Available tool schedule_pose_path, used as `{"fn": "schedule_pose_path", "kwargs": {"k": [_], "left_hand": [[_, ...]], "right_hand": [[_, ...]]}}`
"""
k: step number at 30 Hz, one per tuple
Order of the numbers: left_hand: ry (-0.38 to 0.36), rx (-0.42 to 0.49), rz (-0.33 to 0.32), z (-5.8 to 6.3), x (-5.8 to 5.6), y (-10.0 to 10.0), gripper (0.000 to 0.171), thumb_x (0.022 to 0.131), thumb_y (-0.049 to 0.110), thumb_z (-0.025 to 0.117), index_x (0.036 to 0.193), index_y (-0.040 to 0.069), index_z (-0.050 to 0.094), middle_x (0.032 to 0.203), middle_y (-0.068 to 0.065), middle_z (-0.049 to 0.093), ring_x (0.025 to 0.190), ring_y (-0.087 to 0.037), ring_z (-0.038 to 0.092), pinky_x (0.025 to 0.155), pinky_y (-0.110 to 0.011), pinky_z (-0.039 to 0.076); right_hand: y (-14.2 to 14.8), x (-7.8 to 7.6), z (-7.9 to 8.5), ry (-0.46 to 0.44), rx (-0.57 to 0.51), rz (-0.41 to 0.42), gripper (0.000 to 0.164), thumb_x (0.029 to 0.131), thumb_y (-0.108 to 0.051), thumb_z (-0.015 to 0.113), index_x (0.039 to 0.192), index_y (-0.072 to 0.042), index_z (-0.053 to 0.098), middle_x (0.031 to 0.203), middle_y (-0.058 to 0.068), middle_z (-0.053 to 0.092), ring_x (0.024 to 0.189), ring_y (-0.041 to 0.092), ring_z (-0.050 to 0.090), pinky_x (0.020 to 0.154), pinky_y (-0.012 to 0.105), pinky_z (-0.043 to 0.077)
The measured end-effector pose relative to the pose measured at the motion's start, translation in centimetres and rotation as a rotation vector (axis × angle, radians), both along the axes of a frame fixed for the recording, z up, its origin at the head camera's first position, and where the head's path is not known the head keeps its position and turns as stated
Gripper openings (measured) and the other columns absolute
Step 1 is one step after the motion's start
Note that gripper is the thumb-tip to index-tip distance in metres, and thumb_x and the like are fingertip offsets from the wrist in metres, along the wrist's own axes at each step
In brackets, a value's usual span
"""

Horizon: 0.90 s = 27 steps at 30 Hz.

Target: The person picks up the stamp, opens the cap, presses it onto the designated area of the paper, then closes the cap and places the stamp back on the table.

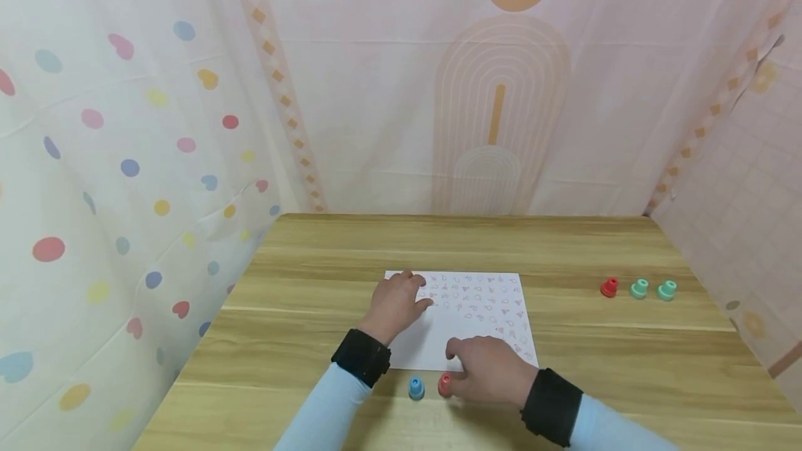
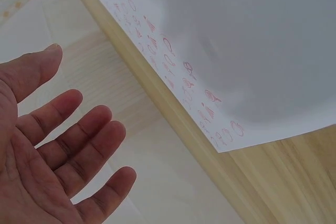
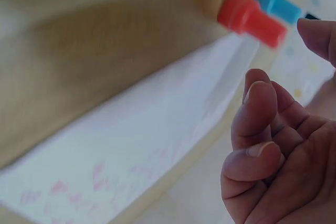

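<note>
My left hand (image 1: 396, 305) is over the left part of a white sheet of paper (image 1: 416, 350), its fingers spread and holding nothing. Whether it touches the sheet I cannot tell. Small pink and red stamped prints cover the sheet's upper and right parts. Past the sheet's near edge, my right hand (image 1: 491, 371) reaches to a small red stamp (image 1: 445, 385) standing on the table. In the right wrist view, thumb and index finger are apart beside this stamp (image 3: 252, 18), and the other fingers are bent. A blue stamp (image 1: 416, 388) stands just left of the red one.
On the right of the wooden table (image 1: 301, 367), another red stamp (image 1: 609, 287) and two mint green stamps (image 1: 639, 289) stand in a row. Patterned curtains (image 1: 376, 124) hang behind the table and along both sides.
</note>
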<state>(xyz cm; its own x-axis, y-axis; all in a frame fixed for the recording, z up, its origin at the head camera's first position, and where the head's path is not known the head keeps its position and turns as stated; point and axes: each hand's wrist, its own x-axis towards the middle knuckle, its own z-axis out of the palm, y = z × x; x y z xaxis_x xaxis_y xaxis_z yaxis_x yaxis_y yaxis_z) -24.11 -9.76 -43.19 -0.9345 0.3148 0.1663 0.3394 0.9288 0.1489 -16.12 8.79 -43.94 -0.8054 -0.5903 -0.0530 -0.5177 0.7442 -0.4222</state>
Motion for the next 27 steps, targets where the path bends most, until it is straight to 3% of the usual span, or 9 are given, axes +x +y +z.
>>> {"fn": "schedule_pose_path", "kwargs": {"k": [12,19,27], "left_hand": [[-0.015,0.026,0.007,0.0,-0.3,0.3,0.039,0.082,0.034,0.073,0.111,0.008,0.069,0.106,-0.013,0.070,0.095,-0.028,0.061,0.086,-0.048,0.053],[-0.019,0.039,0.009,-0.2,-0.3,0.2,0.040,0.082,0.034,0.073,0.111,0.008,0.070,0.107,-0.013,0.070,0.095,-0.028,0.061,0.086,-0.048,0.053],[-0.025,0.028,0.012,-0.3,-0.3,-0.2,0.040,0.081,0.035,0.074,0.111,0.008,0.069,0.105,-0.013,0.070,0.092,-0.028,0.061,0.086,-0.049,0.053]], "right_hand": [[4.7,-2.3,2.4,0.168,0.040,-0.148,0.028,0.079,-0.031,0.073,0.097,-0.009,0.067,0.062,-0.006,0.055,0.053,0.010,0.046,0.048,0.029,0.040],[7.7,-3.5,2.9,0.139,0.084,-0.249,0.029,0.080,-0.030,0.074,0.098,-0.009,0.067,0.063,-0.003,0.056,0.053,0.013,0.046,0.049,0.028,0.041],[13.0,-5.6,2.4,0.098,0.097,-0.334,0.032,0.085,-0.027,0.067,0.104,-0.001,0.065,0.070,0.004,0.060,0.060,0.016,0.051,0.050,0.030,0.042]]}}
